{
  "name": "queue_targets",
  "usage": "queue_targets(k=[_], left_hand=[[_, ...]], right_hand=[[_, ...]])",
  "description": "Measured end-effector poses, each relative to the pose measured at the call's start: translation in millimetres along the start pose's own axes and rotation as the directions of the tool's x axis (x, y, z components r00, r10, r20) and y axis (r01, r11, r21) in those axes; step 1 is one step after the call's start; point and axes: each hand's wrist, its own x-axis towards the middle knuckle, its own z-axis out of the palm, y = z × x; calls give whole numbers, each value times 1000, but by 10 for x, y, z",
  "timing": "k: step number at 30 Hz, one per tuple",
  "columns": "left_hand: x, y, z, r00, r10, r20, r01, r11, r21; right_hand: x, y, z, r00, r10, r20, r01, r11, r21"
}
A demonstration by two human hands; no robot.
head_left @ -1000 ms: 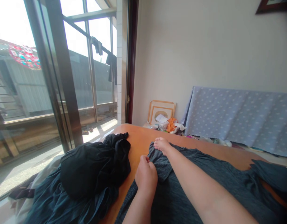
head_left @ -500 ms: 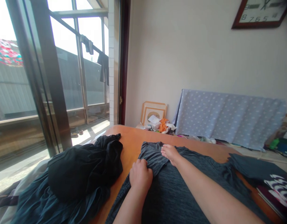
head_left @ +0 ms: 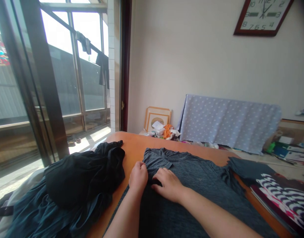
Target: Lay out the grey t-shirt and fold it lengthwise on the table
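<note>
A dark grey heathered T-shirt lies spread over the wooden table, its neckline toward the far edge and one sleeve folded inward at the left. My left hand is closed at the shirt's left edge, just below that sleeve, with the fabric in its fingers. Close beside it, my right hand rests on the shirt with bent fingers and the thumb held apart from them. Its fingertips touch the cloth near the sleeve.
A heap of dark clothes covers the left side of the orange-brown table. Folded clothes, including a striped garment, are stacked at the right. Beyond the table stand picture frames and a dotted blue cloth.
My right hand has come back toward me from the sleeve and now sits next to my left hand, fingers bent. The left hand stays closed at the shirt's edge. The view has turned slightly right.
</note>
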Motion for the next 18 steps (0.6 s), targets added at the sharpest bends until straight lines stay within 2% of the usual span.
queue_targets(k=[2,6,9,12,14,18], left_hand=[[-22,21,-13,1000,-2,7,2,1000,16],[-77,59,-16,999,6,41,-9,998,68],[-124,70,12,989,112,92,-128,975,183],[-161,77,42,964,230,132,-262,907,330],[-178,81,55,947,277,164,-320,858,401],[-188,82,75,921,338,196,-391,792,470]], right_hand=[[51,0,12,1000,27,-8,-27,1000,-13],[148,27,25,997,72,-4,-71,986,148],[108,13,39,998,47,45,-53,988,144],[-12,-10,18,995,102,-4,-100,988,115],[-110,-13,-24,990,141,-27,-138,984,113],[-279,59,-122,984,177,14,-177,967,182]])
